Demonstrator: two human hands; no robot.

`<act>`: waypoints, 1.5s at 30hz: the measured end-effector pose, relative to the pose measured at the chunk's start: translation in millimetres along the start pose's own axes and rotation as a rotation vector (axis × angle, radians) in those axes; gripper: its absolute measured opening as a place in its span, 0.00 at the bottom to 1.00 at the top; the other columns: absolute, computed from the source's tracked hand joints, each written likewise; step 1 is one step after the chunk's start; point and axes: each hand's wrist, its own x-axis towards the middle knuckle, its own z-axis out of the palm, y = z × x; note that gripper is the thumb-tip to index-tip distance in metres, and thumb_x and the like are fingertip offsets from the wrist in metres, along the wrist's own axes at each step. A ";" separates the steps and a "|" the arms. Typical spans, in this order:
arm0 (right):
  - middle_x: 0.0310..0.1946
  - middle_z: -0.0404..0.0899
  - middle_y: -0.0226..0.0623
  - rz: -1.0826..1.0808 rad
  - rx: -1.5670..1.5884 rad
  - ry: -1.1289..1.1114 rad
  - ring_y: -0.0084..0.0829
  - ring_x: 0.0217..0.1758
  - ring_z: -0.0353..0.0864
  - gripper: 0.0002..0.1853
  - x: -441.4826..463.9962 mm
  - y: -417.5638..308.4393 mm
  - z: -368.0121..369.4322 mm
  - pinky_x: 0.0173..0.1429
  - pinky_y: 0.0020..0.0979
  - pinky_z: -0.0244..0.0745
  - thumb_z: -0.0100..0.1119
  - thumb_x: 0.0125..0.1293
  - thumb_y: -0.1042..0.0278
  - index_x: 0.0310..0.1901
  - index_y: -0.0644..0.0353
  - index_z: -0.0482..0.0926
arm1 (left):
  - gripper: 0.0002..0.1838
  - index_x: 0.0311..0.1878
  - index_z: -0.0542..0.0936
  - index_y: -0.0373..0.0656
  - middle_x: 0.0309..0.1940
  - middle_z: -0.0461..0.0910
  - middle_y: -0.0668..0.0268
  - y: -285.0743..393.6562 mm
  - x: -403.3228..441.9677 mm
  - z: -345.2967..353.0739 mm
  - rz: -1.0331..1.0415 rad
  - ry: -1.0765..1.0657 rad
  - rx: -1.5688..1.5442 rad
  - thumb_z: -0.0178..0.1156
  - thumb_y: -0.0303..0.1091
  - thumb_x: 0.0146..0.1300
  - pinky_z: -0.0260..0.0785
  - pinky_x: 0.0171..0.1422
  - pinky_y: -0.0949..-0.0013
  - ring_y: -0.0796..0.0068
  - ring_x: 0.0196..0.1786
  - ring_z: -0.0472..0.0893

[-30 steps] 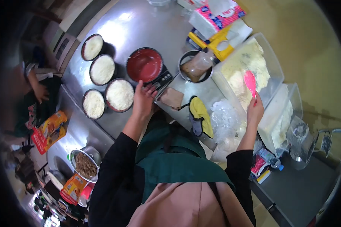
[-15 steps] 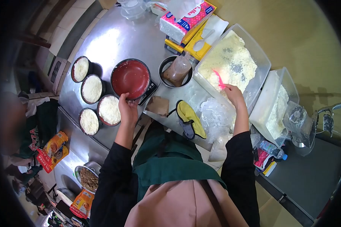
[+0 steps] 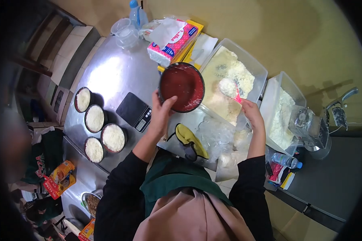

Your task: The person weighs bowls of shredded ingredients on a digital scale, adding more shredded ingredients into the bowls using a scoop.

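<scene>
My left hand (image 3: 161, 116) grips the near rim of a red-lined, dark bowl (image 3: 181, 86), raised and tipped beside the large clear tub (image 3: 260, 69). A little white powder clings to the bowl's inside. My right hand (image 3: 251, 113) is closed on the pink handle of a scoop (image 3: 238, 97). A heap of white powder (image 3: 228, 87) sits in the scoop, above the pale powder in the tub. Left of the raised bowl lies a black kitchen scale (image 3: 133, 111) with nothing on it.
Several dark bowls of white powder, one nearest the scale (image 3: 113, 137), stand at left. A second tub of powder (image 3: 280, 120) is at right. A yellow oven mitt (image 3: 191, 140) and plastic bags (image 3: 215, 132) lie near me. A tissue pack (image 3: 175, 40) stands at the back.
My left hand has lifted the red-lined bowl off the scale and brought it right, toward the tub. The scoop, earlier dipped in the powder, is now raised with a heap in it.
</scene>
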 end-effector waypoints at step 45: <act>0.40 0.81 0.46 -0.266 -0.659 0.454 0.46 0.39 0.80 0.17 -11.1 24.9 63.8 0.45 0.42 0.73 0.48 0.65 0.66 0.54 0.55 0.77 | 0.14 0.49 0.70 0.34 0.42 0.75 0.61 -29.6 -12.5 -168.7 -0.109 0.504 -0.371 0.50 0.34 0.66 0.78 0.48 0.61 0.70 0.44 0.78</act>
